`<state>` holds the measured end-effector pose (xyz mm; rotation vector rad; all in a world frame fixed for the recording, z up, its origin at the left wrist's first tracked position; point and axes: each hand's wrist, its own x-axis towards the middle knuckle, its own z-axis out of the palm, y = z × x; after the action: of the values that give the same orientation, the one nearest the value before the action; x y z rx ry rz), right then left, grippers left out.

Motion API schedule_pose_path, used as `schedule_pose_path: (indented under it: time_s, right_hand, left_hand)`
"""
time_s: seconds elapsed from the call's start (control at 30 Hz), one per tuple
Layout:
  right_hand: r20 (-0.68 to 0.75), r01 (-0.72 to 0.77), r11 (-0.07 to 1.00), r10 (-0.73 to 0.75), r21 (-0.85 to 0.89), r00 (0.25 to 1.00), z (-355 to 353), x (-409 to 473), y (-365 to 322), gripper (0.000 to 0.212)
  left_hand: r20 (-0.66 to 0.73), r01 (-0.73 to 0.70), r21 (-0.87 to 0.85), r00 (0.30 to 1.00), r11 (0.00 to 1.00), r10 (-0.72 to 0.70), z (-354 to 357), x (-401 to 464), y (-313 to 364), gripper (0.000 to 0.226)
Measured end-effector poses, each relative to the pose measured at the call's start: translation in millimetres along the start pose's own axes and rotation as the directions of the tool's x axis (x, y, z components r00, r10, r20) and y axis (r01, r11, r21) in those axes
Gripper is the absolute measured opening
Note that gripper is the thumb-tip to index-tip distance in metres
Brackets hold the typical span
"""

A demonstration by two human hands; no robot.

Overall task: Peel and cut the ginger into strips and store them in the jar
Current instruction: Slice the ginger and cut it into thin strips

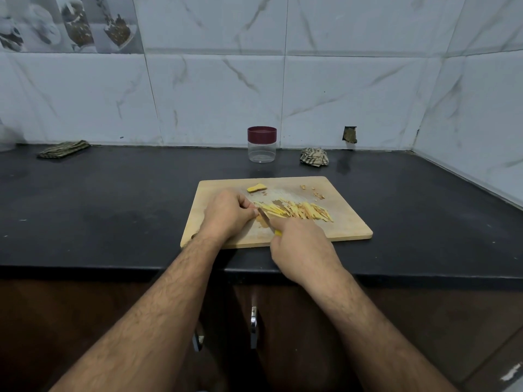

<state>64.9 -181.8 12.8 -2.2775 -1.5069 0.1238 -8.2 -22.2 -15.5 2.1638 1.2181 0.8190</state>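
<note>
A wooden cutting board (348,222) lies on the black counter. Across its middle spreads a row of yellow ginger strips (302,211). A peeled ginger chunk (256,188) sits near the board's far edge. My left hand (226,215) pinches a small ginger piece against the board; the piece is mostly hidden by my fingers. My right hand (300,244) grips a yellow-handled knife (266,219), with the blade right beside my left fingertips. A clear jar (261,149) with a maroon lid on stands behind the board by the wall.
Bits of ginger peel (318,195) lie at the board's far right. A crumpled cloth (314,157) sits right of the jar and a folded cloth (63,149) at the counter's far left. Tiled walls close the back and right. Cabinet handles (254,326) are below the counter edge.
</note>
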Motion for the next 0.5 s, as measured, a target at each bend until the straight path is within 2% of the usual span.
schedule_pose_path:
  time_s: [0.5]
  right_hand:
    - [0.002, 0.031, 0.999, -0.031, 0.027, 1.0, -2.1, 5.1, 4.1, 0.047]
  left_hand:
    - [0.007, -0.014, -0.01, 1.0, 1.0, 0.014, 0.6, 0.7, -2.9, 0.018]
